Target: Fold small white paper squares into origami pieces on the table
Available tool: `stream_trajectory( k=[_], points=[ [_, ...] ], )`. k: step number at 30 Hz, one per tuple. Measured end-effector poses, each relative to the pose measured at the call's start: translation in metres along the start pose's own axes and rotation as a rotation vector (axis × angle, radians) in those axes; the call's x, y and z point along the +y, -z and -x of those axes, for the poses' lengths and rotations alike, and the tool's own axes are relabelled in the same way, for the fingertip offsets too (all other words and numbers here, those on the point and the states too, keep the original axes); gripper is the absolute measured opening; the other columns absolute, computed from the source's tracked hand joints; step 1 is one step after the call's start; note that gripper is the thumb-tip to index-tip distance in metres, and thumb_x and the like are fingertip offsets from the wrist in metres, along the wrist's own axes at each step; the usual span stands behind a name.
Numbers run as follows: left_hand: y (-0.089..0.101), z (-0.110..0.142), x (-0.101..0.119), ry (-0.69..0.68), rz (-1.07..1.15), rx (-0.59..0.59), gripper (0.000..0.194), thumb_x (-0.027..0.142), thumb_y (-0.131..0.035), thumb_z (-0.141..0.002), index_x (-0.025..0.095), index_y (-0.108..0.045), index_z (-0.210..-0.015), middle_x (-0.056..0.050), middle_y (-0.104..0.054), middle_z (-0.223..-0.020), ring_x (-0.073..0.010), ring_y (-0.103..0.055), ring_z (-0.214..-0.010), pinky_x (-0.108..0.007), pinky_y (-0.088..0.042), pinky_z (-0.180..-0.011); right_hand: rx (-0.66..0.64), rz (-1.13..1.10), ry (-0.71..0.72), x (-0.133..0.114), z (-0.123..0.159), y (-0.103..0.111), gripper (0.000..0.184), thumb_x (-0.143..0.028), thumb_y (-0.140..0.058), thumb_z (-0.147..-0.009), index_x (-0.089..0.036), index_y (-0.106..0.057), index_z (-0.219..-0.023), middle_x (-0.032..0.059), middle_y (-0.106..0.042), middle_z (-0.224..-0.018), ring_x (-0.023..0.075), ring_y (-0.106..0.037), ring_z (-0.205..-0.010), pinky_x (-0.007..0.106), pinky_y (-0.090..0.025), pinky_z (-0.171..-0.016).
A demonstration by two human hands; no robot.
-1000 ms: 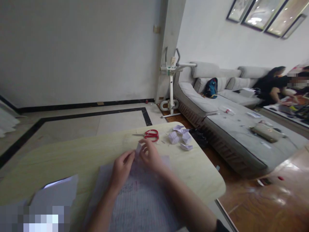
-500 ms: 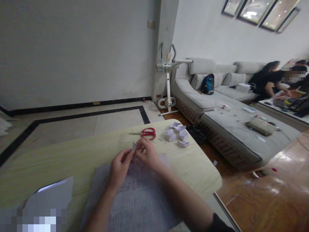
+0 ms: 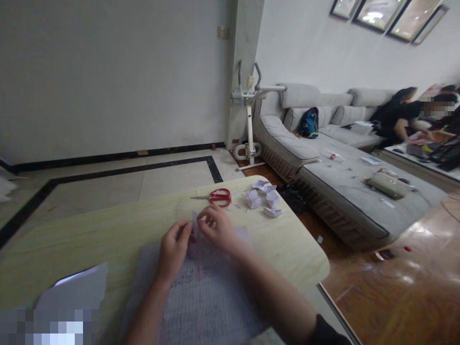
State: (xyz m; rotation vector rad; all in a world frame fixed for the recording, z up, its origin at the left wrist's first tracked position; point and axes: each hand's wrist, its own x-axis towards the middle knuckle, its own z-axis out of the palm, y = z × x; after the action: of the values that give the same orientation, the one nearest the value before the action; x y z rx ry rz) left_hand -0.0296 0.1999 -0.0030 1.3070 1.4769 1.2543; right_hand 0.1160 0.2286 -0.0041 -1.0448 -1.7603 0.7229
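Observation:
My left hand [image 3: 175, 248] and my right hand [image 3: 216, 227] meet over a pale wooden table [image 3: 108, 225]. Both pinch a small folded piece of white paper [image 3: 195, 225] between their fingertips. Under my forearms lies a lined sheet of paper [image 3: 208, 297] with writing. Red-handled scissors [image 3: 217, 197] lie just beyond my right hand. Several small folded paper pieces [image 3: 264, 197] sit near the table's far right corner.
A loose white sheet [image 3: 77, 290] lies at the table's near left. To the right stand a grey sofa [image 3: 323, 167] with a blue backpack [image 3: 309, 123] and a white exercise machine [image 3: 248, 120]. Other people [image 3: 402, 117] sit at the far right.
My hands with the small paper have shifted slightly left and toward me; the fingers keep working the fold. The view has drifted a little.

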Motion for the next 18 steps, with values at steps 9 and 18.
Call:
stream_trajectory(
  k=[9,18],
  points=[
    [-0.001,0.0013,0.0024,0.013,0.047,-0.02,0.027,0.041,-0.062,-0.077,0.015,-0.066,-0.084,-0.001,-0.066,-0.065,-0.0174,-0.061,-0.06,-0.025,-0.049,-0.056,-0.036,-0.024,-0.077,-0.0003,0.0003,0.0003,0.009,-0.025,-0.06,-0.087,-0.019,-0.065,-0.091,0.0018,-0.057,-0.089,0.0104,-0.055,-0.064,0.023,-0.047,-0.059],
    [-0.0016,0.0008,-0.0006,0.035,0.13,-0.025,0.036,0.047,-0.07,-0.073,0.014,-0.066,-0.087,-0.003,-0.07,-0.071,-0.0168,-0.063,-0.061,-0.025,-0.051,-0.058,-0.07,-0.213,-0.223,0.0012,0.0013,-0.0008,0.021,-0.034,-0.066,-0.083,-0.019,-0.061,-0.097,0.002,-0.063,-0.087,0.0147,-0.06,-0.07,0.026,-0.049,-0.062]
  ],
)
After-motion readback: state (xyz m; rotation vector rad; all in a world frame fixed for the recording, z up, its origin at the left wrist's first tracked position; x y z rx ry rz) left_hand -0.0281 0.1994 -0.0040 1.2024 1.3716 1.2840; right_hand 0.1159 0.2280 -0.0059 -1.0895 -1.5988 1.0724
